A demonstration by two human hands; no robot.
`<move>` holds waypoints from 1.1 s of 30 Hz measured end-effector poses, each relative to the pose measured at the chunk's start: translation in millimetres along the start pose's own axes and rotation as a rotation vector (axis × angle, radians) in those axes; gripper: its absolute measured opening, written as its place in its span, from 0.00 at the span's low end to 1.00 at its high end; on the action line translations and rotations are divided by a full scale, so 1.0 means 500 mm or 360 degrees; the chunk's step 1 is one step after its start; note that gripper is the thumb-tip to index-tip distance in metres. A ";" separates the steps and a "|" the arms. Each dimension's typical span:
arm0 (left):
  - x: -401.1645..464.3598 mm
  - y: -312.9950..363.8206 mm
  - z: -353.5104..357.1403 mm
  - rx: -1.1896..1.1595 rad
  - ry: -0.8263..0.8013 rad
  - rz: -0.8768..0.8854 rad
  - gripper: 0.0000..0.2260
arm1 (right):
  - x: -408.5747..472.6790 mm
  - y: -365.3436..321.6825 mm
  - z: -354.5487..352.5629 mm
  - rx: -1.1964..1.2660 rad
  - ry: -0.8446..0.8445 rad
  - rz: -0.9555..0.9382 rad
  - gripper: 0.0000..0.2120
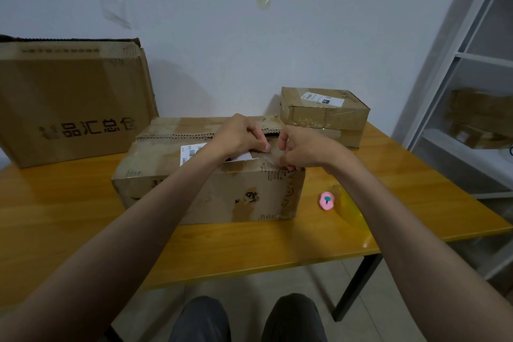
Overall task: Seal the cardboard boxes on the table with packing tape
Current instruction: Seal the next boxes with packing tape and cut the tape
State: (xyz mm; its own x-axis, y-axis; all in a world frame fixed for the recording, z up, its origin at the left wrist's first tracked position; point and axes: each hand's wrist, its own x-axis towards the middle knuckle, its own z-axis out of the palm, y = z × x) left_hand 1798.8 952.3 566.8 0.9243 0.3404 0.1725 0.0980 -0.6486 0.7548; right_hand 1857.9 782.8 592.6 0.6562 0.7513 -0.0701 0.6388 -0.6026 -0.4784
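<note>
Three cardboard boxes stand on the desk [83,225], and the person works on the middle box [211,175], the one nearest the front edge, probably pulled close so both arms reach its top without stretching. Its flaps are folded down, though the seam between them gapes slightly at the far side. The left hand [241,133] has its fingers curled down onto the top by the white label [191,154], seemingly pinning a strip of clear tape [268,157] in place; its grip appears to pinch the tape end. The right hand [302,150] pinches the same strip at the box's right top edge, fingertips curled over the corner, likely to keep the film taut so it lies flat across the seam.

A large box [72,103] stands at the back left against the wall, and a small box [324,114], already wrapped in glossy tape, sits behind right, just beside the middle one. A pink cutter [326,201] lies to the right of the work, near the right arm, presumably kept within reach for slicing the tape. No tape roll is visible.
</note>
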 end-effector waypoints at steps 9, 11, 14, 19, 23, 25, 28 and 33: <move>0.002 0.000 -0.006 0.0004 0.0012 -0.0052 0.05 | 0.002 0.007 -0.003 0.0007 -0.0025 -0.0025 0.11; 0.002 0.002 -0.005 0.0020 0.0008 -0.0059 0.05 | 0.006 0.009 -0.003 -0.0051 -0.0035 -0.0013 0.10; 0.003 0.003 -0.004 0.0051 0.0005 -0.0073 0.05 | 0.012 0.028 -0.002 -0.0094 -0.0028 -0.0007 0.11; 0.006 0.005 -0.003 0.0087 0.0020 -0.0093 0.05 | 0.003 0.073 0.031 0.0043 0.0430 -0.0249 0.13; 0.012 0.005 -0.001 0.0148 0.0057 -0.0117 0.04 | -0.021 0.085 0.086 0.0057 0.0635 -0.0583 0.12; 0.014 0.004 0.000 0.0175 0.0063 -0.0129 0.05 | -0.033 0.093 0.109 0.0070 0.0656 -0.0702 0.15; 0.015 0.003 0.005 0.0185 0.0066 -0.0121 0.05 | -0.044 0.112 0.135 0.0104 0.0722 -0.0814 0.16; 0.012 -0.002 0.015 0.0217 0.0123 -0.0069 0.04 | -0.050 0.125 0.139 0.0097 0.0746 -0.0895 0.20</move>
State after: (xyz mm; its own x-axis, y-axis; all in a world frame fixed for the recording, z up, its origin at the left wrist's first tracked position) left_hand 1807.1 949.9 562.5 0.8876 0.4179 0.1936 0.1912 -0.7168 0.6706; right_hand 1853.4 745.1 503.6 0.3475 0.7401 0.5757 0.9150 -0.1335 -0.3807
